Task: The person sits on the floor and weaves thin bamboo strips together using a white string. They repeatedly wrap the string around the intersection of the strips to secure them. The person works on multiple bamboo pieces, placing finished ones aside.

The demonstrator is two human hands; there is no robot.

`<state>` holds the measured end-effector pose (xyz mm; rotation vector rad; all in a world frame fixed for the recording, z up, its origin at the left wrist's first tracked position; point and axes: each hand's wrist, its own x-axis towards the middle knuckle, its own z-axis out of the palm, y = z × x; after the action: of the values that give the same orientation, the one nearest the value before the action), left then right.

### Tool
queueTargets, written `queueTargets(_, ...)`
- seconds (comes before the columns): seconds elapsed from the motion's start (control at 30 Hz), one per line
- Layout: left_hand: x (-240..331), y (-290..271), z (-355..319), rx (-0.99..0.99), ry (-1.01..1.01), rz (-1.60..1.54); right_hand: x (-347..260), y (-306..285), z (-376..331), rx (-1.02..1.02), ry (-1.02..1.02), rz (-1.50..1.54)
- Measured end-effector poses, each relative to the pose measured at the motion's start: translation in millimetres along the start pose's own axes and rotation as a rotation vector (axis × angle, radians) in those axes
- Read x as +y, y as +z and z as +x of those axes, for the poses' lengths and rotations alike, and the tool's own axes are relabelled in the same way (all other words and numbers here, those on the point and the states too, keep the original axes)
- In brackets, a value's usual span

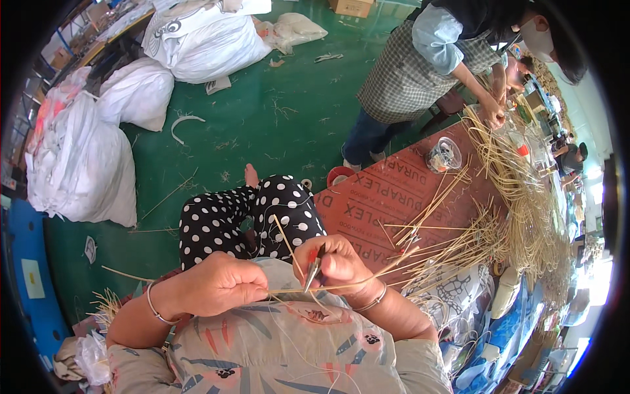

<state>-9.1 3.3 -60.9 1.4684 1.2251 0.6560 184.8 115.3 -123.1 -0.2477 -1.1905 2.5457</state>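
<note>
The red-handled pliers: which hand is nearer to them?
Right. The right hand holds the red-handled pliers in its grip; the left hand sits apart to their left, pinching the thin straw strand.

left hand pinching straw strand, right hand gripping pliers

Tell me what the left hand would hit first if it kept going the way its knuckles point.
The left hand points right along the thin straw. Probably first it would meet the small red-handled tool in the right hand, though depth is unclear.
</note>
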Motion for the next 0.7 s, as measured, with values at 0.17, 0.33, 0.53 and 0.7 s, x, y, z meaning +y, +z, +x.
queueTargets(0.17, 3.0, 1.9, -1.4, 0.055, 0.037, 0.052, -20.8, 9.4, -5.0, 0.118, -0.007, -0.219)
queueTargets(0.33, 6.6, 4.2, 1.4, 0.108, 0.058, 0.057, -12.5, 14.5, -6.4, 0.281, -0.145, -0.067)
queueTargets(0.53, 5.9, 5.7, 4.2, 0.135, 0.030, 0.068, -5.9, 14.3, -6.1, 0.440, -0.067, 0.038)
queueTargets(0.7, 1.6, 9.2, 5.0, 0.142, -0.002, 0.047, -2.8, 12.9, -6.0, 0.499, -0.038, 0.104)
